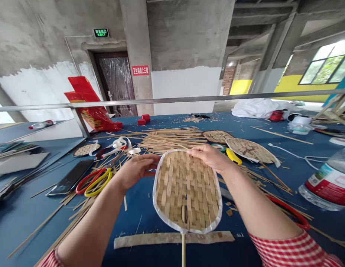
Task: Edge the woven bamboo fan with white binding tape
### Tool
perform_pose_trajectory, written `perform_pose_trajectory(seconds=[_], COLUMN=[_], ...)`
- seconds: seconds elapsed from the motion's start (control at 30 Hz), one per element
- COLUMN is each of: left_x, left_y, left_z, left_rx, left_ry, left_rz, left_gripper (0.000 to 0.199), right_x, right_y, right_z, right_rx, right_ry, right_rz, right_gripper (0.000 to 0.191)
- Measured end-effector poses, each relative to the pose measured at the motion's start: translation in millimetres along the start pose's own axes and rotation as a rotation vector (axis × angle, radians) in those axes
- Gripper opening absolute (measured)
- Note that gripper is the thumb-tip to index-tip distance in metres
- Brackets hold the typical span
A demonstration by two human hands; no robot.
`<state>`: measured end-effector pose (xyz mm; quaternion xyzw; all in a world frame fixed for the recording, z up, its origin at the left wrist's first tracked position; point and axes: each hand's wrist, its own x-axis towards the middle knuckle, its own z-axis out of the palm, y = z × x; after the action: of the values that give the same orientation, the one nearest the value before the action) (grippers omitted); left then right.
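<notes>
A woven bamboo hand fan (189, 185) with white edging tape stands in front of me, its thin handle (184, 246) pointing down toward me. My right hand (207, 157) pinches its top rim between thumb and fingers. Near those fingertips a thin strip end shows. At the fan's upper left edge is my left hand (139, 168), thumb and fingers apart; the fingertips reach the rim, and whether they press on it is unclear. A flat pale strip (150, 240) lies under the fan's lower end.
Bamboo strips (172, 139) pile up behind the fan. Red-and-yellow-handled scissors (98, 181), a phone (70, 176) and white tape (120, 142) lie left. Right are a painted fan (251, 150), a yellow-handled tool (233, 156), red handles (290, 211) and a large bottle (329, 181).
</notes>
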<state>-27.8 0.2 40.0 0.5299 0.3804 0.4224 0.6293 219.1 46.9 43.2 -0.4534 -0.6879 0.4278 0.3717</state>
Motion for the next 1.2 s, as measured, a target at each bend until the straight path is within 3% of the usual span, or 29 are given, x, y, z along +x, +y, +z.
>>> perform_pose_trajectory(seconds=[0.07, 0.17, 0.33, 0.47, 0.83, 1.0, 1.2], left_x=[11.7, 25.4, 29.5, 25.1, 19.0, 20.6, 17.6], left_y=[-5.8, -13.7, -18.6, -18.3, -17.3, -17.7, -13.8], left_z=[5.3, 11.2, 7.8, 12.9, 24.6, 23.1, 20.2], left_rx=[-0.009, -0.062, -0.054, -0.022, -0.031, -0.089, -0.034], left_ry=[0.100, 0.153, 0.131, 0.124, 0.077, 0.070, 0.091], left_rz=[-0.069, -0.162, -0.214, -0.203, -0.177, -0.201, -0.202], left_gripper=[0.023, 0.024, 0.022, 0.019, 0.017, 0.022, 0.017], right_x=[5.5, 12.9, 15.7, 15.4, 11.5, 10.5, 4.7], right_y=[0.8, 2.6, 0.8, -4.0, -10.0, -7.9, -3.8], right_z=[12.9, 29.8, 42.7, 43.2, 43.0, 42.3, 26.2], right_rx=[-0.120, -0.196, -0.209, -0.208, -0.492, -0.457, -0.288], right_ry=[-0.078, -0.172, -0.254, -0.276, -0.352, -0.323, -0.263], right_rz=[-0.024, -0.028, -0.008, -0.043, -0.261, -0.229, -0.111], right_gripper=[0.034, 0.036, 0.040, 0.040, 0.032, 0.035, 0.038])
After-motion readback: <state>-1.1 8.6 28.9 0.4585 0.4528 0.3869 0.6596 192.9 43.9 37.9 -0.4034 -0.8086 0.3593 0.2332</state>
